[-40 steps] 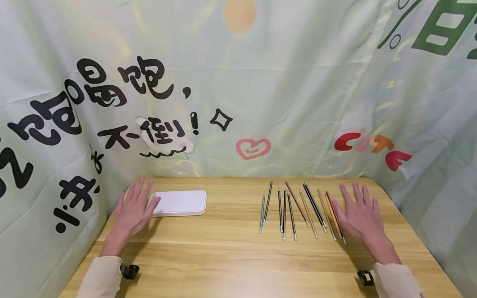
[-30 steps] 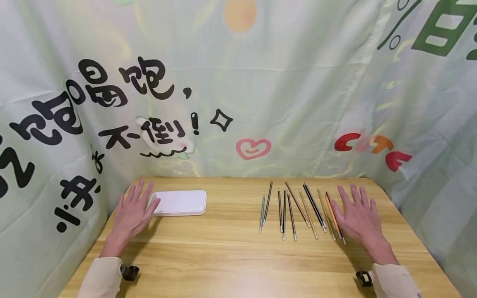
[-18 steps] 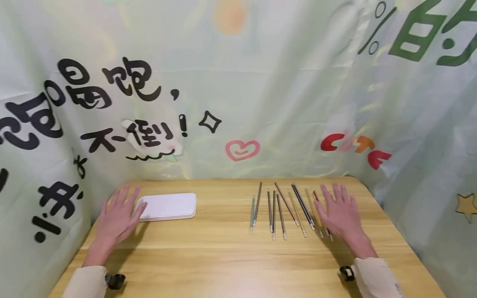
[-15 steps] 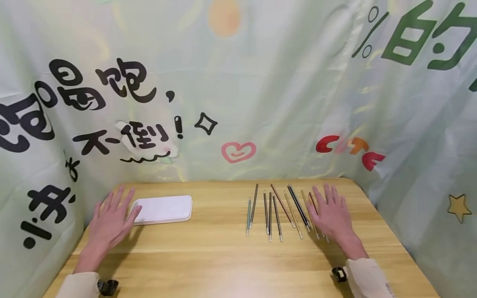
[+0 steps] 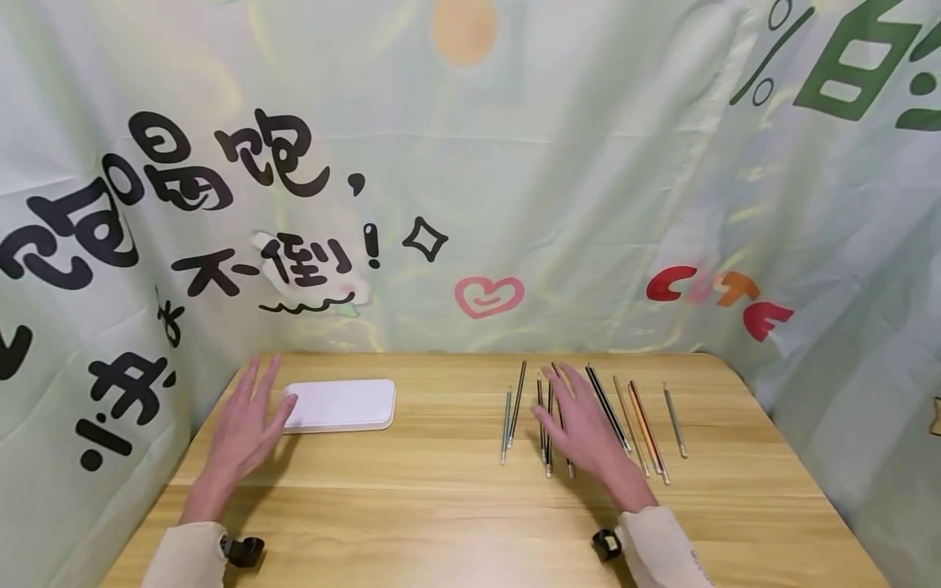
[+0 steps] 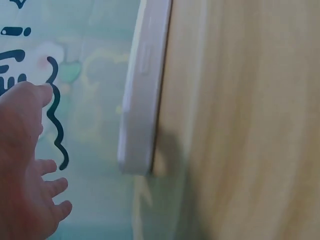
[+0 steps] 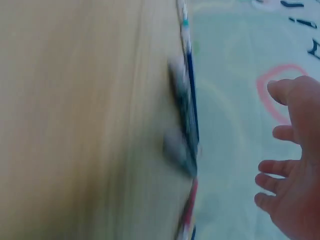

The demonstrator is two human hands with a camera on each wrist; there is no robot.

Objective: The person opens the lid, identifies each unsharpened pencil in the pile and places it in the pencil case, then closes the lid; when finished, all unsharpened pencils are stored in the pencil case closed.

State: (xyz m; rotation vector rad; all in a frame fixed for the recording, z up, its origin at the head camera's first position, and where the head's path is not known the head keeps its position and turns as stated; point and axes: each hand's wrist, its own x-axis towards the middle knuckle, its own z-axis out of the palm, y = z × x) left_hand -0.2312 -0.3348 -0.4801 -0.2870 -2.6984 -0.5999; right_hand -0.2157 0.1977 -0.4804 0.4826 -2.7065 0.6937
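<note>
My left hand, fingers extended, hovers beside the left end of a flat white case with rounded corners. In the head view the thumb overlaps the case; the left wrist view shows a gap between hand and case. Several pencils lie in a loose row, most with eraser ends toward me. My right hand, fingers spread and holding nothing, is above the middle of the row and hides part of it. Pencils appear blurred and apart from that hand in the right wrist view.
A lone grey-green pencil lies at the right end of the row. The wooden table runs back to a printed cloth curtain, which also hangs along both sides. Both wrists wear small black devices.
My right hand has swung left from the right end of the pencils to their middle, uncovering pencils there. My left hand stays by the case, turned slightly. The head view has shifted.
</note>
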